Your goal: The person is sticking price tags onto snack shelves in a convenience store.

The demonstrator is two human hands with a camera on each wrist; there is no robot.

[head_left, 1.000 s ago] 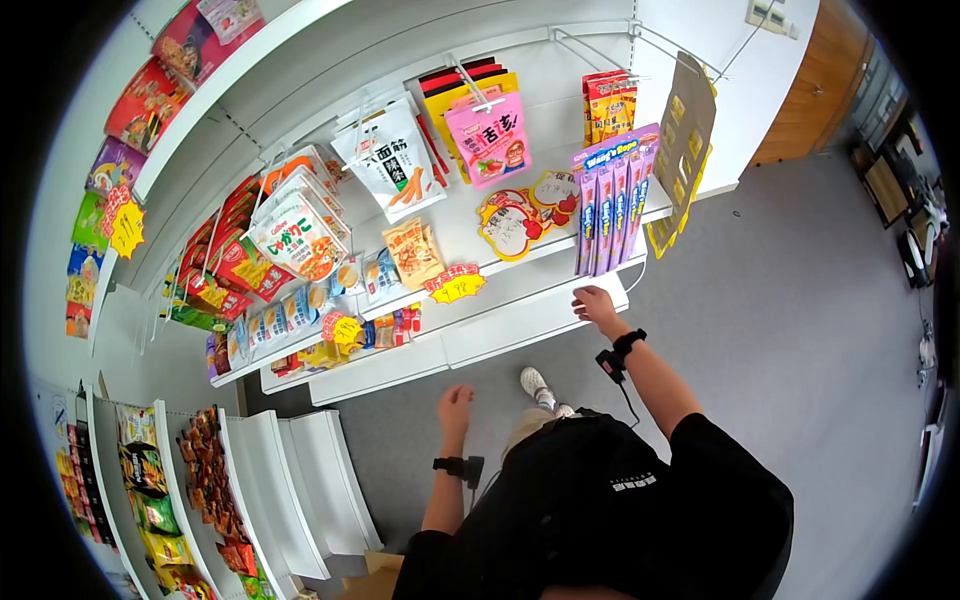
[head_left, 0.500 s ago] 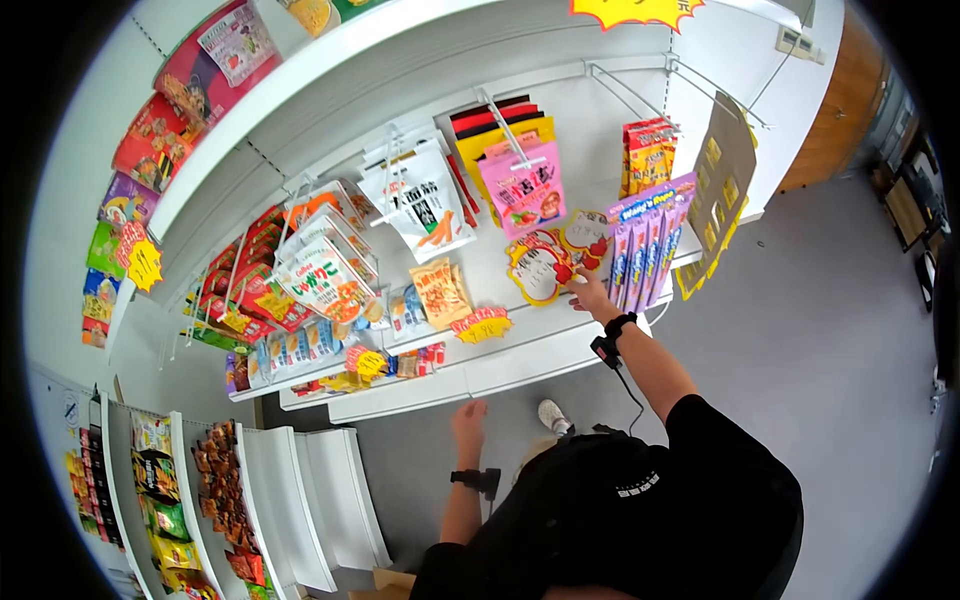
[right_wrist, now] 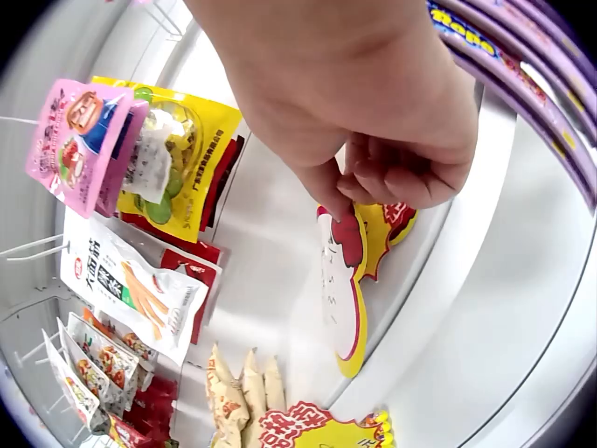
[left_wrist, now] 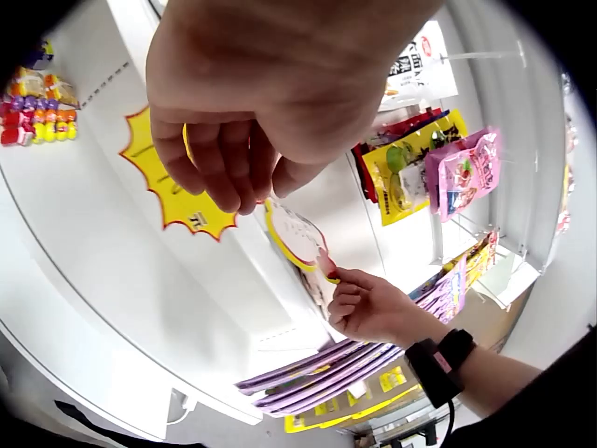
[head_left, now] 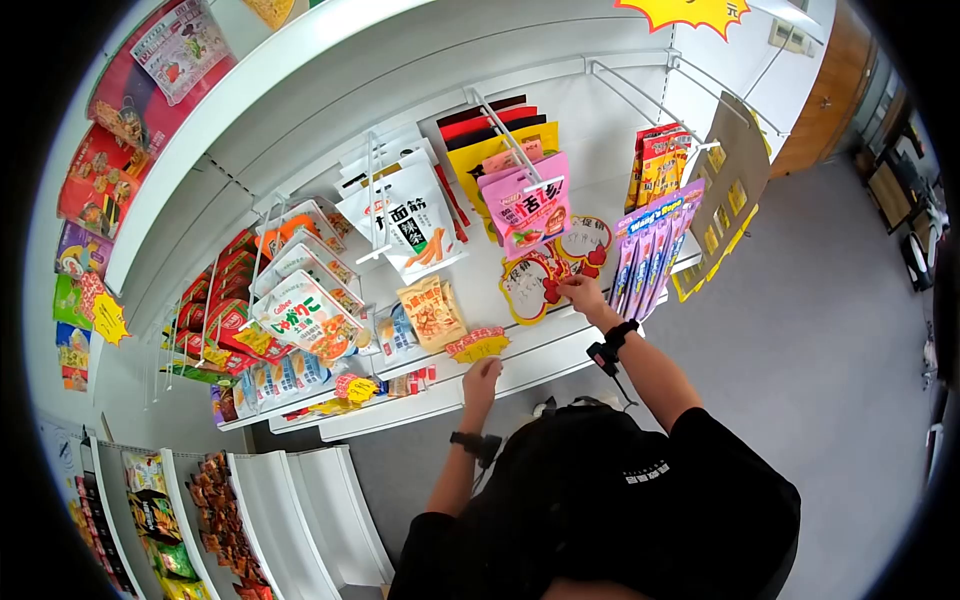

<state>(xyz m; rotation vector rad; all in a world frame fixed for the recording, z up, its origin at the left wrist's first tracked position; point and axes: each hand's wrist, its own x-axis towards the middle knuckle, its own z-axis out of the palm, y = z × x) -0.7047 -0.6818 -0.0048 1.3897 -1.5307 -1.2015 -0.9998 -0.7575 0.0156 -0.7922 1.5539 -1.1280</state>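
Note:
My right hand [head_left: 585, 298] pinches the edge of a white promotion card [right_wrist: 340, 289] with a yellow rim and a red decoration, tilted up over the shelf. Behind it lies a second card [head_left: 587, 240] of the same kind. Loosely curled and holding nothing, my left hand [head_left: 482, 380] is at the shelf's front edge, just below a yellow starburst price tag [head_left: 480, 346]. In the left wrist view the left fingers [left_wrist: 229, 163] overlap that tag. The pink snack bag [head_left: 533, 207] hangs from a hook above the cards.
Purple rope-candy packs [head_left: 650, 260] hang right of the cards. White bags [head_left: 405, 220] and cream snack packs [head_left: 432, 312] are to the left. Metal hooks [head_left: 510, 140] stick out above the shelf [head_left: 470, 275], and a upper shelf [head_left: 240, 85] curves overhead.
My right hand has risen from below the shelf to the cards and now lifts one by its edge. My left hand has moved up to the shelf's front edge.

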